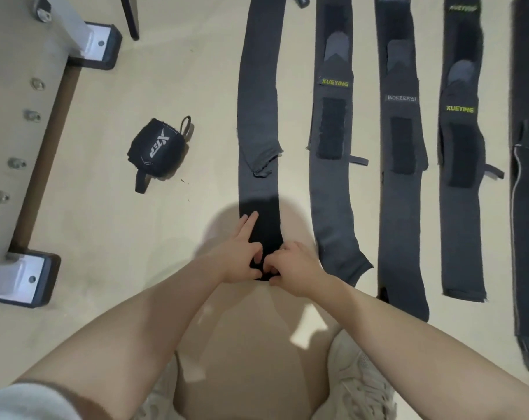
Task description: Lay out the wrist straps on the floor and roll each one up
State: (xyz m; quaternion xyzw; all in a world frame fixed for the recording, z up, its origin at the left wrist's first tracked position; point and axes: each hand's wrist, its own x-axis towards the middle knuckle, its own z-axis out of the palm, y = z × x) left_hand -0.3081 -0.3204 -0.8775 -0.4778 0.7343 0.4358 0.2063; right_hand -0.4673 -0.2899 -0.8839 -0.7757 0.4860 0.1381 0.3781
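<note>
Hands meet at near end of plain grey strap (258, 116) on floor (166, 86). Left hand (242, 256) pinches the strap end, two fingers flat on it; right hand (290, 268) curls fingers round same end. Four more straps (333, 183) lie flat right of hands. Rolled XTEP strap (155, 150) sits beyond left hand, well apart.

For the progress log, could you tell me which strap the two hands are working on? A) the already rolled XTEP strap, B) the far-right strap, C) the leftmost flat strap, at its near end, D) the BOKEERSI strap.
C: the left hand and right hand both pinch the near end of the leftmost flat strap; the rolled XTEP strap lies untouched.
</note>
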